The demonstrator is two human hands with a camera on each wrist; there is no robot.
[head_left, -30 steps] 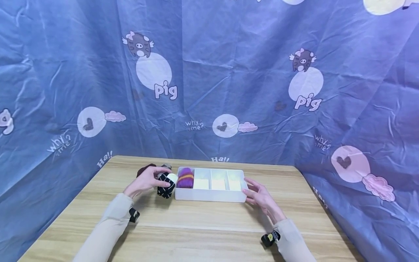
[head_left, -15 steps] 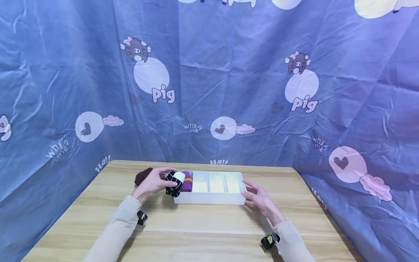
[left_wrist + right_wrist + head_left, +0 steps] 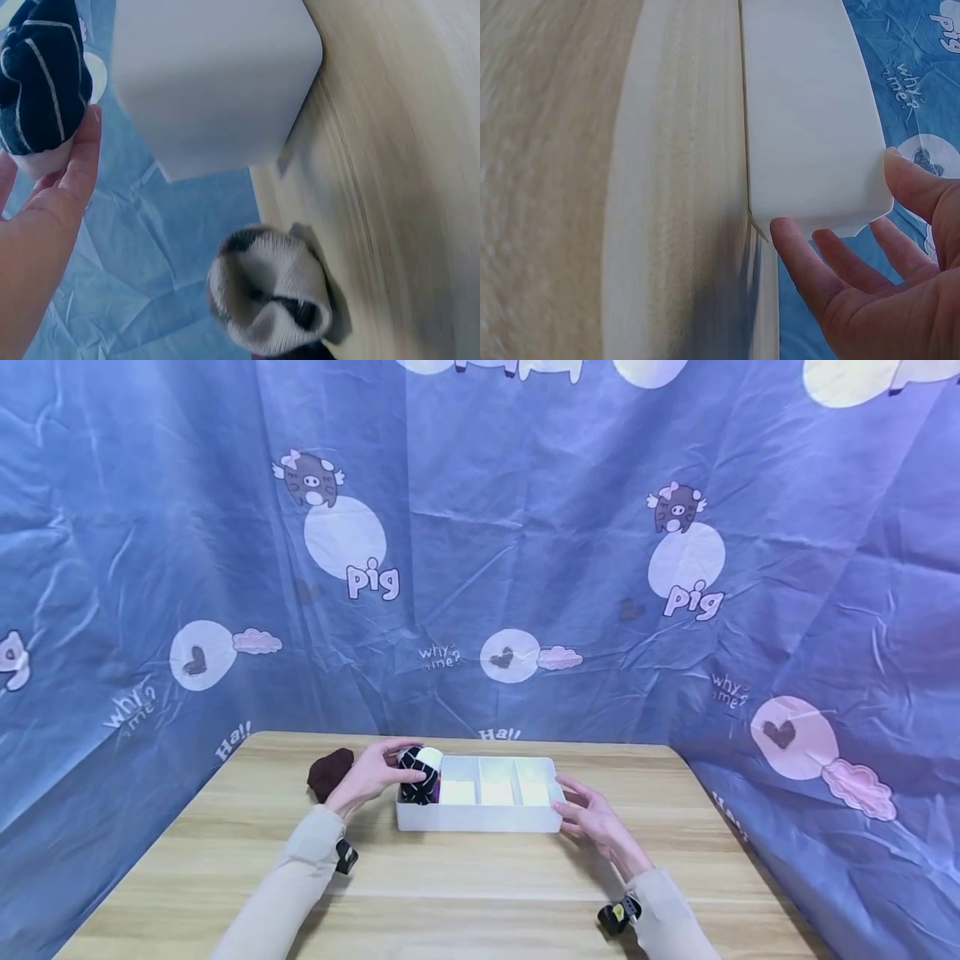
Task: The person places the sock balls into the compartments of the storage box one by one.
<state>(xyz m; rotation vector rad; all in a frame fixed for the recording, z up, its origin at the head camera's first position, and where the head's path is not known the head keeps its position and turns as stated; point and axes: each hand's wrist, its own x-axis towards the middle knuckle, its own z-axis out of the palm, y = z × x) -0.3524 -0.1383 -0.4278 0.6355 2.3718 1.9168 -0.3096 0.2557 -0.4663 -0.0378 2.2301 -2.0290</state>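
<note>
Left hand [image 3: 369, 774] grips striped sock roll [image 3: 418, 774] over tray's [image 3: 480, 817] leftmost compartment. Right hand [image 3: 592, 818], fingers straight, touches tray's right end.

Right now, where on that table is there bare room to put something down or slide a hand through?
Bare wood runs along the near edge of the table, between the two sleeves, and right of the white tray. It is crowded at the tray's left end: the left hand holds a striped sock roll there, beside a dark sock ball.
</note>
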